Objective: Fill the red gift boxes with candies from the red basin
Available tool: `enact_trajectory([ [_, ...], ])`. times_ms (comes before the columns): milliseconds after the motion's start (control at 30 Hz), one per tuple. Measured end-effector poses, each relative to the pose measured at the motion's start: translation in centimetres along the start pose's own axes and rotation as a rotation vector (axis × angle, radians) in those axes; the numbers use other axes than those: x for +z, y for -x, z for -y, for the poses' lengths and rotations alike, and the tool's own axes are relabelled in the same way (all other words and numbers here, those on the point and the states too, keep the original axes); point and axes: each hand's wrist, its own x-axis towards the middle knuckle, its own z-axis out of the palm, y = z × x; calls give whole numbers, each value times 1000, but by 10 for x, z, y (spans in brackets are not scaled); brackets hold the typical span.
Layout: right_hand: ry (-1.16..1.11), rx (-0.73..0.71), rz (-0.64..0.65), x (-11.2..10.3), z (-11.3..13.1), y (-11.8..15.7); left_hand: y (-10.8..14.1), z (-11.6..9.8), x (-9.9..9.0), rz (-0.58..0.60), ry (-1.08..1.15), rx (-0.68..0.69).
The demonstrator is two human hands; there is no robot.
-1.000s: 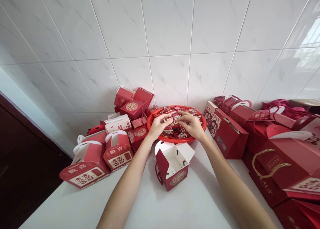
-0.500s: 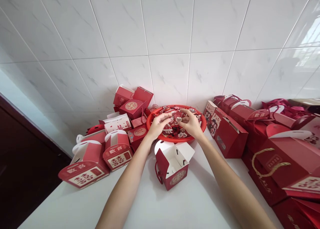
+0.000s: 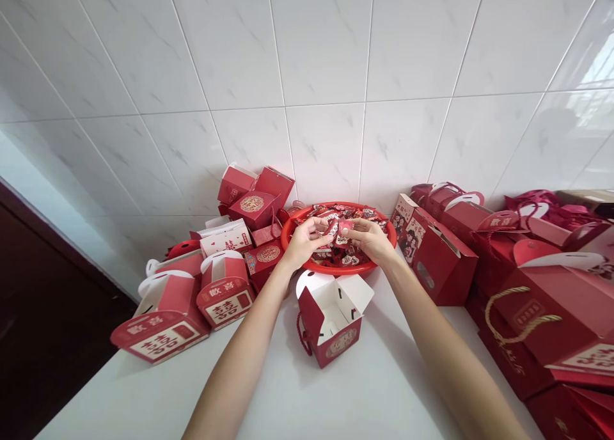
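A round red plastic basin (image 3: 392, 235) against the wall holds many small red wrapped candies (image 3: 352, 258). Both my hands are over it. My right hand (image 3: 370, 238) pinches a red wrapped candy (image 3: 344, 230) between thumb and fingers. My left hand (image 3: 307, 240) is closed too, thumb against fingers, on what looks like another red wrapped candy (image 3: 330, 231). In front of the basin, between my forearms, stands a small red gift box (image 3: 339, 344) with its flaps up. Its white inside shows, and a red cord handle hangs at its left side.
Red and white gift boxes (image 3: 225, 293) are piled to the left of the basin. Larger red boxes (image 3: 444, 261), some with rope handles, crowd the right side. A tiled wall (image 3: 326, 146) rises right behind the white table (image 3: 288, 389).
My right hand has turned and shifted slightly right, its fingers now pointing more to the left. The candy between my hands sits at a different angle. The open box stays put.
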Motion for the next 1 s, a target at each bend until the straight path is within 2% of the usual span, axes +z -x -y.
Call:
enact_trajectory([
  [167, -90, 33, 36, 0, -1, -1, 1, -2, -2, 49, -47, -35],
  [333, -154, -42, -100, -2, -3, -5, -1, 1, 0, 83, -181, -87],
  [400, -167, -44, -122, -4, -2, -6, -2, 3, 3, 149, -341, -97],
  [500, -215, -43, -110, -8, -1, -6, -4, 4, 7, 308, -528, -124],
  [600, -235, -40, -83, -12, 0, -6, -8, 6, 9, 402, -553, -172],
  [767, -342, -20, -71, -14, -1, -6, -15, 10, 10, 490, -587, -185],
  [1000, -460, 11, -57, -13, -5, -8, -20, -2, 27, 527, -1010, -200],
])
